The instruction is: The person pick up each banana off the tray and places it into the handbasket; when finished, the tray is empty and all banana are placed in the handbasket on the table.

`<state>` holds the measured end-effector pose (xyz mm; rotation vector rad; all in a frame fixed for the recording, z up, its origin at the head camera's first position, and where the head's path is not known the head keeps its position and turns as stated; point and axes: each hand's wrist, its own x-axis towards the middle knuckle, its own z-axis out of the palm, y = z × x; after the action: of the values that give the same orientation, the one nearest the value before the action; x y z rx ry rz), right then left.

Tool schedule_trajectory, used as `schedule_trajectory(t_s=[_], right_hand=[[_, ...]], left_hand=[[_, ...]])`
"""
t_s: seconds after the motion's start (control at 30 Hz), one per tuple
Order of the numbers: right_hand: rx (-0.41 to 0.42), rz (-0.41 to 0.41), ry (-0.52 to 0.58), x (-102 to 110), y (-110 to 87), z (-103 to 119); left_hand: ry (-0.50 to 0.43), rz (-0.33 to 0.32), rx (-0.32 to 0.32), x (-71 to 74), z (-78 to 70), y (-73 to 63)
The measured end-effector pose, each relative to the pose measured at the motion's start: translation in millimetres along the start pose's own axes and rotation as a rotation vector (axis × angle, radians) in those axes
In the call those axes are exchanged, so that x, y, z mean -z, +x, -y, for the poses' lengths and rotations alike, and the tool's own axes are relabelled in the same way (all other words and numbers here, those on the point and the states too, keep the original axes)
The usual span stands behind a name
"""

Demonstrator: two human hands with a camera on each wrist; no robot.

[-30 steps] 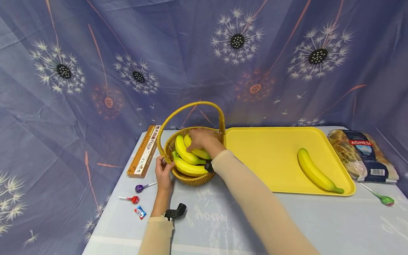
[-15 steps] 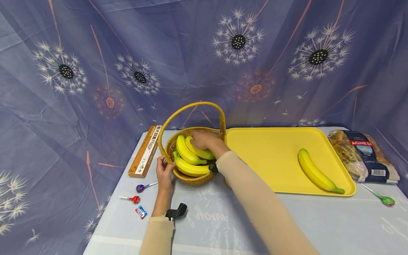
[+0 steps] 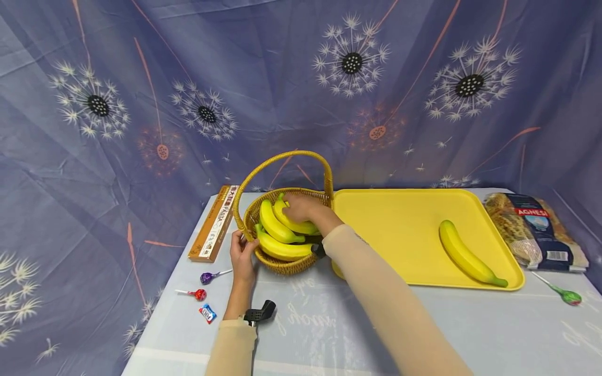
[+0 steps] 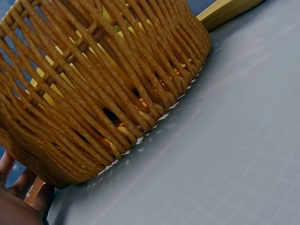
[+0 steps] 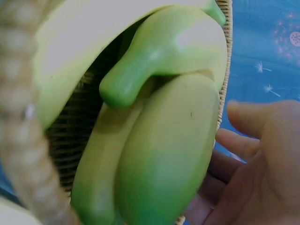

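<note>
A woven yellow-brown basket (image 3: 287, 268) with a tall arched handle (image 3: 301, 152) holds several bananas (image 3: 281, 224). My left hand (image 3: 242, 257) grips its left side near the foot of the handle; the left wrist view shows fingers (image 4: 21, 187) against the outer weave. Inside the basket's right side, my right hand (image 3: 305, 210) is beside the rearmost banana (image 3: 293, 222). In the right wrist view, that hand (image 5: 255, 159) has its thumb away from the bananas (image 5: 164, 154), and its fingers are loosely bent. Some fingertips are hidden behind the fruit.
Right of the basket lies a yellow tray (image 3: 390, 235) with one banana (image 3: 465, 256). Beyond it are a pasta bag (image 3: 536, 230) and a green lollipop (image 3: 570, 297). A pasta box (image 3: 213, 224), two lollipops (image 3: 199, 294) and a wrapped candy (image 3: 207, 313) lie left.
My right hand has drawn slightly right, its fingers coming off the rear banana, whose tip now shows. That banana has shifted a little to the right. The left hand keeps its place on the basket.
</note>
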<state>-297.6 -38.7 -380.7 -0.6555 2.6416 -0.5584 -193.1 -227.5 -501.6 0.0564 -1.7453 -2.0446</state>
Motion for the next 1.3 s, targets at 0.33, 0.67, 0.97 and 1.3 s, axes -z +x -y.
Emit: schedule_trajectory(t_s=[0.33,0.67,0.97,1.3], right_hand=[[0.112,-0.021,0.13,32.5,-26.2,-36.6],[0.194,-0.112,0.126,58.3,-85.1,-96.1],[0.07,-0.183,0.152,61.8,-150.4,-180.2],[-0.181,-0.198,-0.03,49.9,-220.1,-247.9]], left_hand=[[0.015,0.036,-0.003,-5.4,-25.6,-7.8],[0.017,0.034,0.003,-5.2,-26.5,-10.2],[0.014,0.047,0.002,-5.2,-28.4,-8.9],[0.014,0.048,0.011,-5.3,-27.1,-7.9]])
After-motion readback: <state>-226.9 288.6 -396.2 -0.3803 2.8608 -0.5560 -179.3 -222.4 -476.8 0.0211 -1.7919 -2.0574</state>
